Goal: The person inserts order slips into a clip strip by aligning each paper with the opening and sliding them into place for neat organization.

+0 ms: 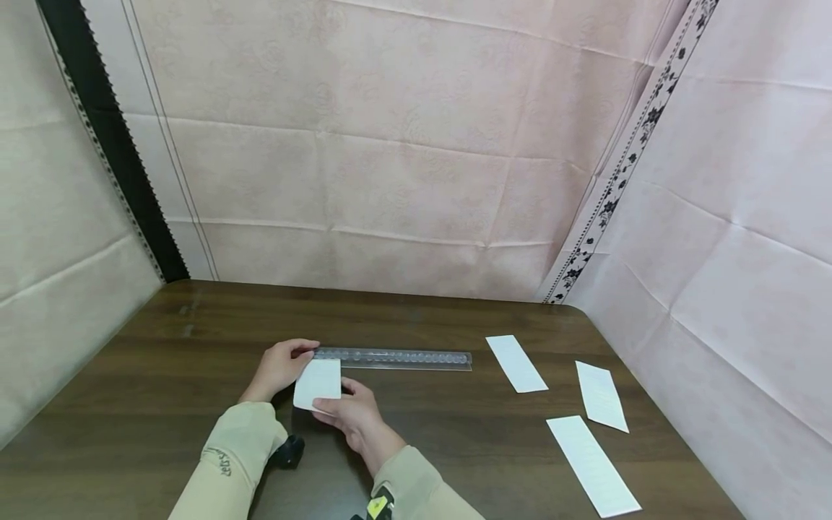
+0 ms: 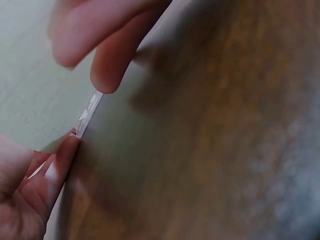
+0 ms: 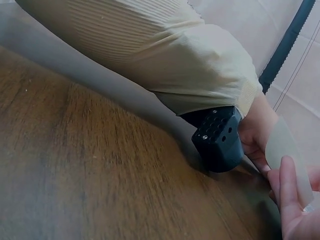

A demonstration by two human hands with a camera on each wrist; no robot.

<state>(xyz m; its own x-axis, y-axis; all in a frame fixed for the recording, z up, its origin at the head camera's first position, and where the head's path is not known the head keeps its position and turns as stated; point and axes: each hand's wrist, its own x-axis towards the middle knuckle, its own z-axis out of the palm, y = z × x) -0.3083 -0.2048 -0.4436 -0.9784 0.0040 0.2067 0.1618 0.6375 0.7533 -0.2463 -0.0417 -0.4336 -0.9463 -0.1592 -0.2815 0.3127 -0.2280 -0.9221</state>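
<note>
A clear plastic ruler extends to the right from my left hand, whose thumb and fingers pinch its left end. My right hand holds a small white piece of paper by its lower right corner, thumb on top. The paper's upper edge meets the ruler near the left hand's thumb. From the left wrist, a narrow clear edge of the ruler shows close to the fingertips. In the right wrist view the paper looks slightly bent, with the left hand behind it.
Three white paper strips lie on the right of the brown wooden table: a far strip, a right strip and a longer near strip. Pale cloth hangs around the table. Each wrist carries a dark device.
</note>
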